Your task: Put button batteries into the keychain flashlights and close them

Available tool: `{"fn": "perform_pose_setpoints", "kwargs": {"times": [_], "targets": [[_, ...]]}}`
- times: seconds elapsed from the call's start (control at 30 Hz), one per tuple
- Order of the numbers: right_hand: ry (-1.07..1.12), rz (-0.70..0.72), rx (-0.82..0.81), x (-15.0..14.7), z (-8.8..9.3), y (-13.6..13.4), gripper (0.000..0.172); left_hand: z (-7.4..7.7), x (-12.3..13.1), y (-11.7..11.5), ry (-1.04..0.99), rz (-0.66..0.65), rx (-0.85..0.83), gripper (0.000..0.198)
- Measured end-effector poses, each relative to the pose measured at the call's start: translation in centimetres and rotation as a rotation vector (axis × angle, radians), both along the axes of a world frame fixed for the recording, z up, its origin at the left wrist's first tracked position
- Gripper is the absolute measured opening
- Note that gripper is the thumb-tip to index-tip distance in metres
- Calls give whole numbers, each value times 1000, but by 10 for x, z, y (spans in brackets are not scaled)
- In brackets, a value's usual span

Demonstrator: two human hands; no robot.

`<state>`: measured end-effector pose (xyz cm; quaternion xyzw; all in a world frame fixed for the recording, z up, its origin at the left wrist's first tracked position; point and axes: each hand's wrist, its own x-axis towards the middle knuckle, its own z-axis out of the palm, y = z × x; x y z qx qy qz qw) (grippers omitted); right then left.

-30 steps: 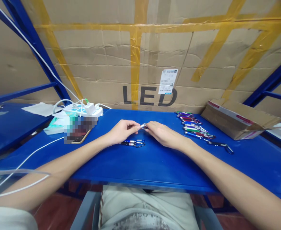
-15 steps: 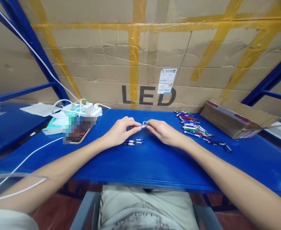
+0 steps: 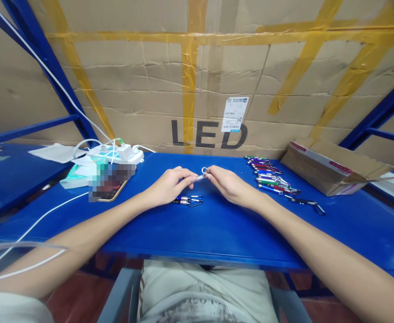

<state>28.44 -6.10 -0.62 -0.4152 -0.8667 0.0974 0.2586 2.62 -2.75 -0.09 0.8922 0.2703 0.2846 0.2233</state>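
From the head view, I see a person at a blue table (image 3: 217, 237), with both bare hands close together over the middle of it. The left hand (image 3: 174, 186) pinches one end of a small silver keychain light (image 3: 200, 178) between its thumb and finger. The right hand (image 3: 228, 185) has its fingertips on the other end, by the shiny clip, and they look pinched there too. The other fingers of both hands are curled in. So the silver light is right between the two hands.

Just on the near side of the left hand lie two more keychain lights (image 3: 188, 201), one blue and one black, side by side. Their clips point right, and the hand hides their left ends.

On the right side of the table there is a row of keychain lights (image 3: 267, 174) in green, purple, red, blue and silver. A black keychain light (image 3: 304, 202) lies at the near right end of the row. Farther right sits a brown cardboard box (image 3: 324, 168).

On the left, a phone (image 3: 119, 188) lies near a tissue pack (image 3: 75, 175), and part of the phone is blurred. A white power strip (image 3: 132, 157) is behind them. At the far side stands a big cardboard sheet (image 3: 159, 89) that says LED.
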Motion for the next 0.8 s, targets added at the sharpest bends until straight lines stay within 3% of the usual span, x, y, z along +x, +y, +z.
{"fn": "perform_pose_setpoints", "kwargs": {"times": [0.53,0.8], "targets": [[-145,-62,163,-3,1,-4,31,-4,2,2,-78,56,-255,50],[-176,-87,181,-5,-1,-3,30,-6,3,4,-159,-5,-356,53]]}}
